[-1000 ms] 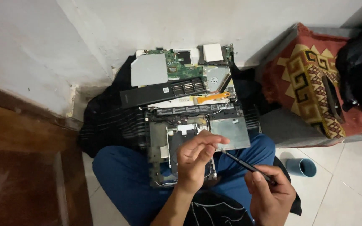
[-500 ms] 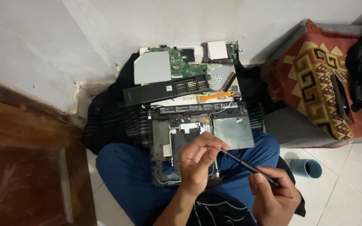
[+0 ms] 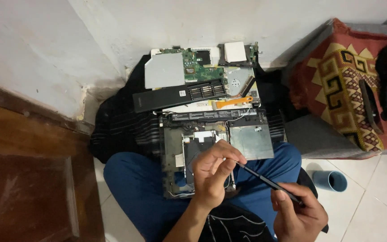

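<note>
An opened laptop base (image 3: pixel 175 148) rests on my lap, its grey inside and a metal plate (image 3: pixel 251 141) exposed. My left hand (image 3: pixel 213 172) hovers over its middle with thumb and fingers pinched together at the tip of a thin black tool (image 3: pixel 265 181); whether something tiny is between them I cannot tell. My right hand (image 3: pixel 298 217) grips the tool's rear end at the lower right. Beyond the base lie a green circuit board (image 3: pixel 195 67), a silver drive (image 3: pixel 164 71), a long black strip (image 3: pixel 178 95) and an orange piece (image 3: pixel 234 102).
The parts lie on a dark cloth (image 3: pixel 122 127) against a white wall (image 3: pixel 113 27). A patterned red cushion (image 3: pixel 346 85) sits at the right, a small blue cup (image 3: pixel 330 180) on the white tiles beside my leg, and a wooden surface (image 3: pixel 23 179) at the left.
The view has shifted slightly. My left fingers have closed tighter at the tool's tip, and my right hand has stayed at the tool's rear end.
</note>
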